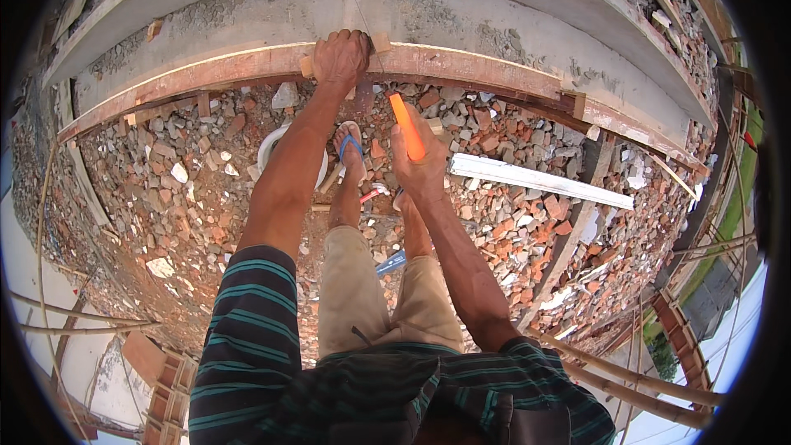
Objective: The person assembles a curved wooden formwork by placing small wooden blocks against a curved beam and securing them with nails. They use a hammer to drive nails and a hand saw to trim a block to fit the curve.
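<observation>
Left hand [339, 59]: fingers curled down at the upper edge of a wooden formwork board [478, 67]. From my post I cannot tell whether they pinch anything; a dark object [368, 43] shows at the fingertips, its kind unclear to me.

Wood blocks, two: one [380, 42] just right of the left hand, one [307, 67] just left of it, both at the board's edge.

Right hand [423, 166]: closed firmly around an orange bar-shaped grip [407, 128], held nearer the body than the left hand and to its right, its upper end tilted leftward.

Concrete face [317, 8]: grey, rough, beyond the left hand.

White length of board or profile [540, 182]: right of the right hand, lying on broken brick rubble [503, 222].

White round rim [268, 148]: partly hidden behind the left forearm.

Blue-strapped sandal [350, 145]: on a foot, between the hands and below the left.
</observation>
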The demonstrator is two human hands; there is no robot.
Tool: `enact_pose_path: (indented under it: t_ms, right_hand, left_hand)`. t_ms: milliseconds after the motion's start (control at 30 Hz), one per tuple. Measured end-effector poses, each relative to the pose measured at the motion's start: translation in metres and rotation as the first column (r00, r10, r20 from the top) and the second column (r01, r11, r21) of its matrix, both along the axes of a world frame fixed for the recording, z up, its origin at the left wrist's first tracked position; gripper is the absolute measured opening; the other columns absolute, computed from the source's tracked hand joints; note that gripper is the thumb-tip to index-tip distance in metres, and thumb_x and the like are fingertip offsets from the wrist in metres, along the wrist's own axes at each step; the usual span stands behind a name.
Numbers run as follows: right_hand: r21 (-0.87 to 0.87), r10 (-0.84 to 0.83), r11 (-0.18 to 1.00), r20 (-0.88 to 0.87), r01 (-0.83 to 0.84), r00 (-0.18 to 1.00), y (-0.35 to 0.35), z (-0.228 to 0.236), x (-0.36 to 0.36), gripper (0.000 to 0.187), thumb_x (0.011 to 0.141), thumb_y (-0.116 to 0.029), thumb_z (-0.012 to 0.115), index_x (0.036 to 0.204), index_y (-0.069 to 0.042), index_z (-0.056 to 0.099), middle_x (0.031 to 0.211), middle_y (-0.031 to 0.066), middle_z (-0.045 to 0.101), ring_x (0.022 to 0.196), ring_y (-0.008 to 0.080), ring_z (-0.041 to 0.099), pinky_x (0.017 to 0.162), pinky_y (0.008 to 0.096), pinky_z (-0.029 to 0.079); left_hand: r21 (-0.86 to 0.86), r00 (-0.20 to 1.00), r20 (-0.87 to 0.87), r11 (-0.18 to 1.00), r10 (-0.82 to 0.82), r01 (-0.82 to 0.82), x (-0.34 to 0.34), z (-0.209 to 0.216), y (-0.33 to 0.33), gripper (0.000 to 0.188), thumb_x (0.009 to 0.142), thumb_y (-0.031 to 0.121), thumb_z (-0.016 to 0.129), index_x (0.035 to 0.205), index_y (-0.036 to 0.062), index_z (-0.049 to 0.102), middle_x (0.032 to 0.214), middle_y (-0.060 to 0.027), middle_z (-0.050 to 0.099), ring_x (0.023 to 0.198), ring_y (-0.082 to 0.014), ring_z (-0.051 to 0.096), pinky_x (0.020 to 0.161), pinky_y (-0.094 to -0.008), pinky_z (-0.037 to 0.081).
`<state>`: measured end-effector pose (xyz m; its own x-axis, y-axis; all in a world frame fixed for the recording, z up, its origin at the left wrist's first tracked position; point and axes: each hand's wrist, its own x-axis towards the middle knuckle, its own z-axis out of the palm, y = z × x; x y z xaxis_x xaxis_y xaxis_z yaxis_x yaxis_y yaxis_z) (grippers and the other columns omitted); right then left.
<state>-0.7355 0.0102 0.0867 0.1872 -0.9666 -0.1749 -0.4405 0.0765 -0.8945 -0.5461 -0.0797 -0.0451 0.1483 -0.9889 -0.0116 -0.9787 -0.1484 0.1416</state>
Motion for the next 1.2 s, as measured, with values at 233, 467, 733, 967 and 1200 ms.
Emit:
enact_pose_path:
  t_ms: [233, 467, 733, 967, 1200]
  right_hand:
    - [-0.055, -0.019, 0.998, -0.090, 0.014, 0.996, 0.090, 0.066, -0.074, 0.034, 0.091, -0.010, 0.059, 0.124, -0.003, 0.061, 0.096, 0.0145, 0.071, 0.076, 0.0226, 0.071, 0.069, 0.0312, 0.055]
    - [0.145, -0.019, 0.989, 0.062, 0.010, 0.998, -0.038, 0.002, 0.013, 0.036, 0.093, -0.008, 0.058, 0.128, 0.003, 0.057, 0.105, 0.0160, 0.069, 0.086, 0.0147, 0.066, 0.075, 0.0298, 0.053]
    - [-0.012, 0.082, 0.996, -0.071, -0.083, 0.994, 0.086, 0.063, -0.088, 0.040, 0.092, -0.011, 0.060, 0.129, 0.003, 0.056, 0.109, 0.0175, 0.070, 0.091, 0.0225, 0.072, 0.077, 0.0316, 0.057]
    - [-0.039, -0.035, 0.999, 0.055, 0.037, 0.998, -0.022, -0.011, 0.007, 0.034, 0.091, -0.012, 0.061, 0.124, -0.006, 0.060, 0.087, 0.0152, 0.069, 0.070, 0.0230, 0.068, 0.063, 0.0352, 0.053]
    - [0.019, 0.009, 1.000, -0.015, -0.009, 1.000, 0.085, 0.068, -0.088, 0.040, 0.096, -0.021, 0.053, 0.130, 0.000, 0.056, 0.108, 0.0149, 0.070, 0.096, 0.0207, 0.070, 0.084, 0.0316, 0.054]
  left_hand:
    - [0.035, 0.999, 0.007, 0.998, -0.051, 0.050, 0.001, 0.006, -0.001, 0.019, 0.093, 0.024, 0.050, 0.086, 0.0114, 0.064, 0.085, -0.0056, 0.065, 0.086, -0.0250, 0.064, 0.072, -0.0429, 0.049]
    - [0.071, 1.000, -0.008, 0.997, -0.013, 0.013, -0.001, 0.005, 0.000, 0.022, 0.095, 0.025, 0.049, 0.087, 0.0111, 0.064, 0.084, -0.0058, 0.066, 0.086, -0.0246, 0.064, 0.074, -0.0430, 0.049]
    - [-0.021, 0.998, -0.018, 0.998, 0.055, -0.055, 0.002, 0.003, 0.006, 0.025, 0.096, 0.026, 0.047, 0.085, 0.0113, 0.064, 0.084, -0.0056, 0.066, 0.086, -0.0247, 0.064, 0.074, -0.0422, 0.049]
    - [0.046, 1.000, 0.001, 0.999, 0.000, 0.000, -0.002, 0.001, -0.006, 0.026, 0.096, 0.026, 0.046, 0.086, 0.0111, 0.065, 0.085, -0.0062, 0.066, 0.084, -0.0259, 0.064, 0.073, -0.0434, 0.048]
    - [-0.007, 0.999, -0.002, 0.999, 0.050, -0.050, 0.000, 0.000, 0.007, 0.026, 0.096, 0.026, 0.046, 0.086, 0.0115, 0.065, 0.085, -0.0061, 0.066, 0.083, -0.0265, 0.065, 0.074, -0.0433, 0.049]
